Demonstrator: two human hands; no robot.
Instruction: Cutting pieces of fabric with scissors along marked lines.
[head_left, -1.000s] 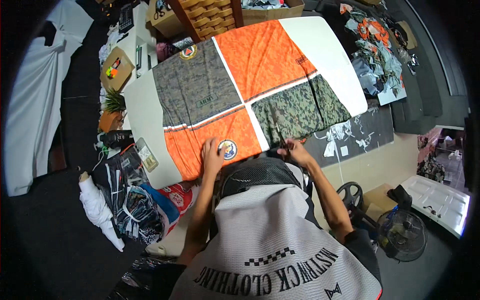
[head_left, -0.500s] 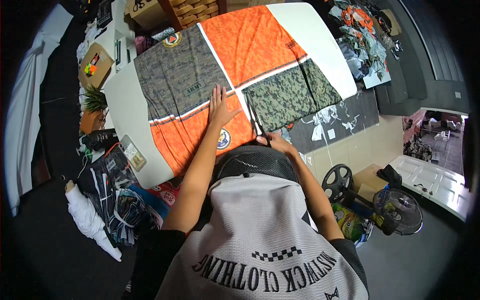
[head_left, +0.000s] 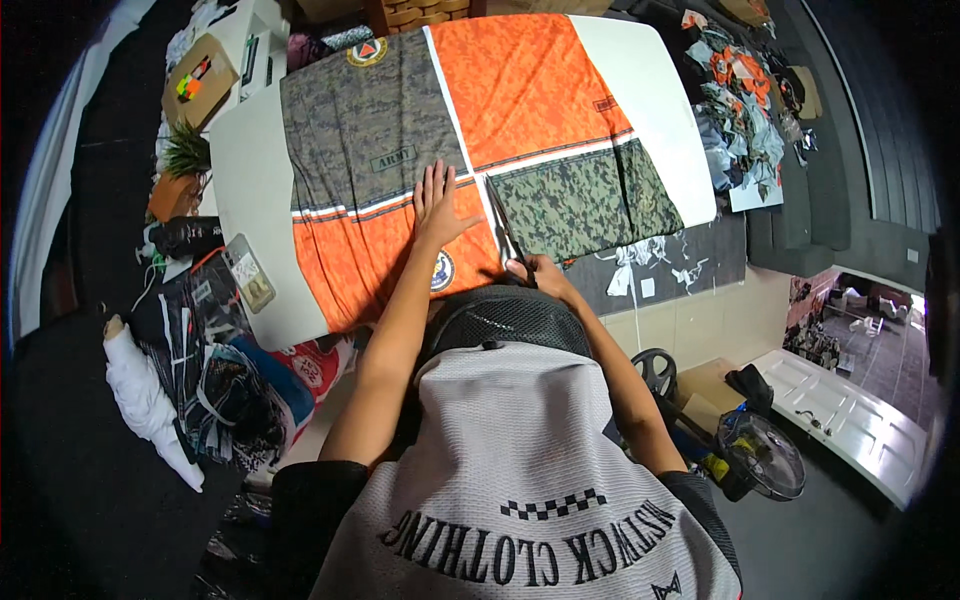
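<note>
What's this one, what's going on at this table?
A person is working on a printed cloth spread over a white table. Their left hand lies palm down on the cloth, fingers spread. Their right hand holds scissors pointing away from the body, along the white strip beside the green camouflage panel. Whether the blades are cutting can't be told.

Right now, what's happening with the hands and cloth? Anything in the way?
Left hand spread on camouflage-print fabric. Right hand gripping scissors, blades along white strip. No visible obstacle at blades.
</note>
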